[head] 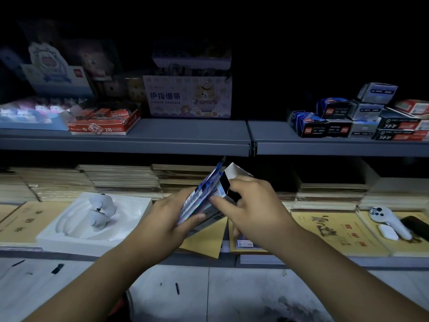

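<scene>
A small blue-and-white carton [204, 196] with its top flap open is held in front of me, over the lower shelf. My left hand [167, 219] grips it from below and the left, fingers curled round its lower end. My right hand [253, 205] pinches its open upper end, thumb on the near face and fingers over the dark opening. The white inner flap [234, 170] sticks up behind my right fingers.
The lower shelf holds stacks of yellow exercise books [336, 231], a white moulded tray [69, 231] with a white toy [99, 210], and a white hand-held gadget [390, 221]. On the upper shelf [185, 135] stand a finger-bandage box [188, 96], a red eraser box [102, 124] and piled small boxes [362, 122].
</scene>
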A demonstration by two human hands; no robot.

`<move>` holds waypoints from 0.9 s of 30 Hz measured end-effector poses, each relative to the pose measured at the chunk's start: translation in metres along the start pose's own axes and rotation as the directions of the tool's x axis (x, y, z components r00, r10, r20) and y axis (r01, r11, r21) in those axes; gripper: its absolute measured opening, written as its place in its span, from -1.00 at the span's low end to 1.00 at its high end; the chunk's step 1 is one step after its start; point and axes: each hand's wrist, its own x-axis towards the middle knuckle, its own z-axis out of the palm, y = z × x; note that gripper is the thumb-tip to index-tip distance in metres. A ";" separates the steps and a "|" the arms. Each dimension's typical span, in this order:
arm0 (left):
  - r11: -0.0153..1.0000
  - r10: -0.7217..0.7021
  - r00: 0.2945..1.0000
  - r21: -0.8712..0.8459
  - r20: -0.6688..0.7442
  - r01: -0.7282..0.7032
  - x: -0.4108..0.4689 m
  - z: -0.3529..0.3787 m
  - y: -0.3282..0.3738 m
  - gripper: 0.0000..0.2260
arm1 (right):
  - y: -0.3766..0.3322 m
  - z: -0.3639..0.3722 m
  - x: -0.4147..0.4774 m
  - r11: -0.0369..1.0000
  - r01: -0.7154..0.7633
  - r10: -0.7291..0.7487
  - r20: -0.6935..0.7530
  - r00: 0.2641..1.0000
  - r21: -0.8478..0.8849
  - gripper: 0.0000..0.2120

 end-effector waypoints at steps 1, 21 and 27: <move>1.000 -0.014 1.000 -0.017 -0.001 0.014 0.000 0.000 0.000 -0.67 | 0.001 0.000 0.001 1.000 0.019 -0.020 -0.024 1.000 -0.015 -0.62; 0.991 -0.043 0.999 0.127 -0.027 0.046 0.001 0.012 -0.013 -0.53 | -0.013 0.010 0.000 0.892 -0.116 0.218 -0.190 0.957 0.437 -0.62; 0.983 -0.041 0.999 0.179 -0.034 0.046 0.001 0.013 -0.007 -0.55 | -0.016 0.011 -0.002 0.843 -0.177 0.271 -0.116 0.956 0.508 -0.63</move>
